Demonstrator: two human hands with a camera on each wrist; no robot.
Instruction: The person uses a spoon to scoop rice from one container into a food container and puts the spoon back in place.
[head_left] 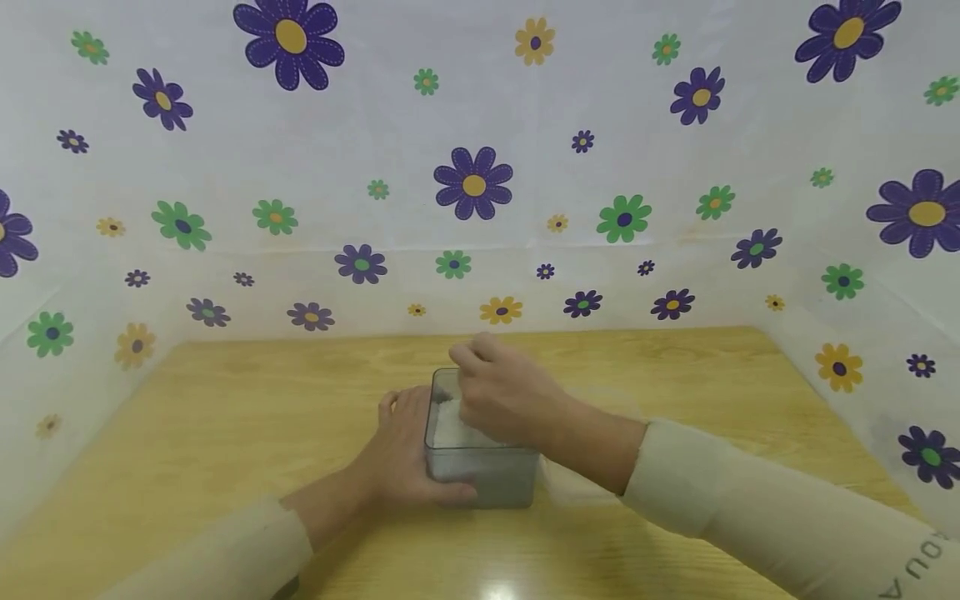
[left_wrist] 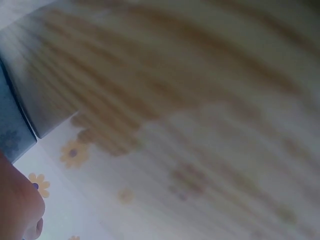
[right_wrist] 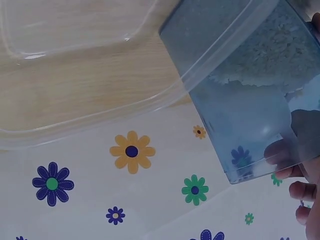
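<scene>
A clear bluish-grey container [head_left: 487, 477] stands on the table, with white rice [head_left: 453, 427] inside; grains pile against its wall in the right wrist view. My left hand [head_left: 408, 446] grips its left side, fingers along the far part and thumb across the front. That container's wall [left_wrist: 12, 110] and part of my hand [left_wrist: 20, 202] appear at the left edge of the left wrist view. Over the open top, my right hand [head_left: 506, 396] is curled at the rim. A dark, handle-like thing [right_wrist: 306, 127] shows by its fingers; its kind I cannot tell.
A clear shallow plastic tub [right_wrist: 100, 111] lies just right of the rice container, under my right forearm in the head view. Wood-grain table surface [head_left: 225, 417] spreads around them. A white flowered cloth [head_left: 480, 108] encloses the back and both sides.
</scene>
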